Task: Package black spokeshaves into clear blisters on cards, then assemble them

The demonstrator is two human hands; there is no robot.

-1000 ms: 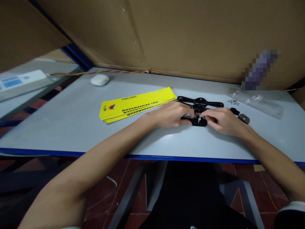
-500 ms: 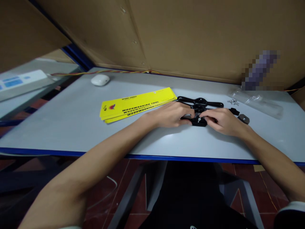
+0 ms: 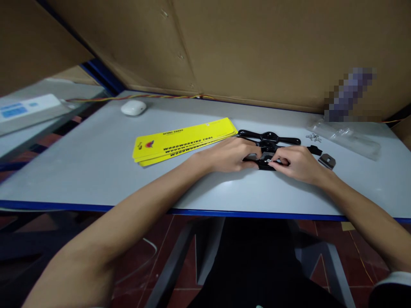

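Closest to me on the table lies a black spokeshave (image 3: 265, 167), its handle gripped by my left hand (image 3: 236, 154). Over the middle of it, my right hand (image 3: 293, 161) pinches a small silver wing screw (image 3: 268, 161) between thumb and forefinger. Behind are more black spokeshave bodies, one (image 3: 269, 136) in plain sight and another (image 3: 266, 146) partly covered by my hands. Right of my right hand rest a black metal piece (image 3: 314, 149) and grey slotted blades (image 3: 327, 161). Several loose wing screws (image 3: 313, 137) lie farther back.
Yellow cards (image 3: 183, 139) printed "Woodworking tool" are stacked left of my left hand. A white rounded case (image 3: 133, 108) sits at the back left. Clear plastic bags (image 3: 349, 139) lie at the back right. Cardboard (image 3: 257, 55) walls off the table's far edge.
My right thumb and forefinger have turned the wing screw from upright to roughly sideways. My left hand keeps its hold on the spokeshave.
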